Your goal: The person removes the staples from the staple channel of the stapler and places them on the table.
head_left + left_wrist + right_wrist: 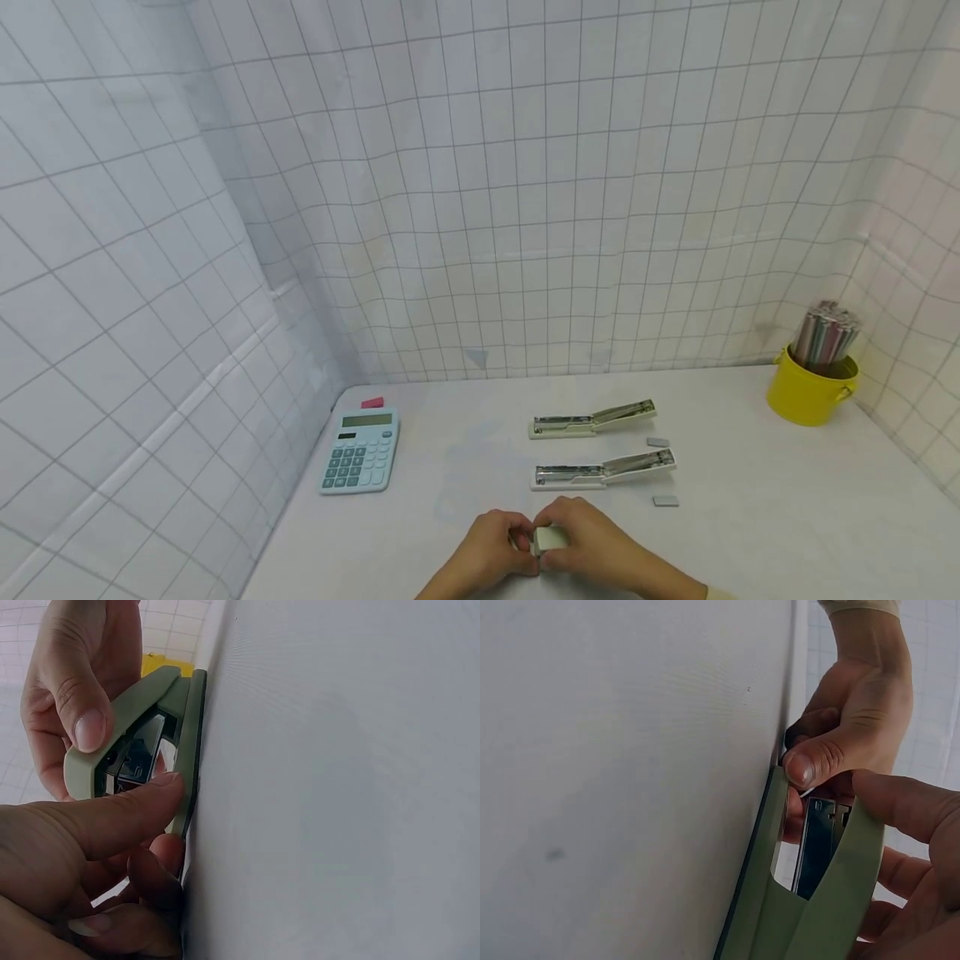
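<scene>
A pale green stapler [551, 539] stands on the white table near its front, between both hands. In the left wrist view its top arm is raised off the base, with the dark metal magazine [141, 750] between them. My left hand [491, 548] pinches the front end of the base, its thumb on the edge and the other fingers curled behind. With thumb and fingers my right hand [600, 546] grips the top arm. A thin bright edge shows at the left fingertips in the right wrist view, too hidden to name.
Two opened staplers [570, 476] [562, 426] lie beyond the hands, with small grey staple strips [665, 501] [657, 442] beside them. A light blue calculator [361, 450] lies left, near a pink block [372, 402]. At the back right stands a yellow bucket [802, 396] holding pens [825, 337].
</scene>
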Motion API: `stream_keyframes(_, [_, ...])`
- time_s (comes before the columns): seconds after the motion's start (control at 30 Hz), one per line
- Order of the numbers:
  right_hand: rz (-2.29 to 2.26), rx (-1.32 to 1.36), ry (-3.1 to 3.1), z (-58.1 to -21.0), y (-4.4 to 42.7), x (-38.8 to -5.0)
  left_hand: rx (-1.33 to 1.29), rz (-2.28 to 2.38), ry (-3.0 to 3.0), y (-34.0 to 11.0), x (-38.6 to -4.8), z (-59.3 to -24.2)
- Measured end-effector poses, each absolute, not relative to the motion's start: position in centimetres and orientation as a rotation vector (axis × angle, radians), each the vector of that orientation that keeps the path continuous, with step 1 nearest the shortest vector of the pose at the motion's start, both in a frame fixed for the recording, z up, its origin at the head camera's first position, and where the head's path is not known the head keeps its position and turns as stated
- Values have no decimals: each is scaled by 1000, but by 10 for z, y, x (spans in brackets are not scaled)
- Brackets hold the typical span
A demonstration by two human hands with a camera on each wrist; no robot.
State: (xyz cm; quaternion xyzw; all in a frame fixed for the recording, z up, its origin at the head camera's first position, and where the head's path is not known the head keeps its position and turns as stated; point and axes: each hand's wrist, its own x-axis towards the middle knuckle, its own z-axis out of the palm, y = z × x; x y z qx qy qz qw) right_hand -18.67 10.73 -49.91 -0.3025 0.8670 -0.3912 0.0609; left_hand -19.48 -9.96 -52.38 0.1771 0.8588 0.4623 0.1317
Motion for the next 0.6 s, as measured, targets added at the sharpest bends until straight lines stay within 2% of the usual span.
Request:
stream_keyframes(0.37, [-1101, -1013, 2750, -502, 102, -186, 515, 1311, 2528, -99, -194, -523])
stream_keyframes(0.6, [-1348, -848, 2579, -495, 113, -183, 521, 1317, 2528, -99, -193, -522])
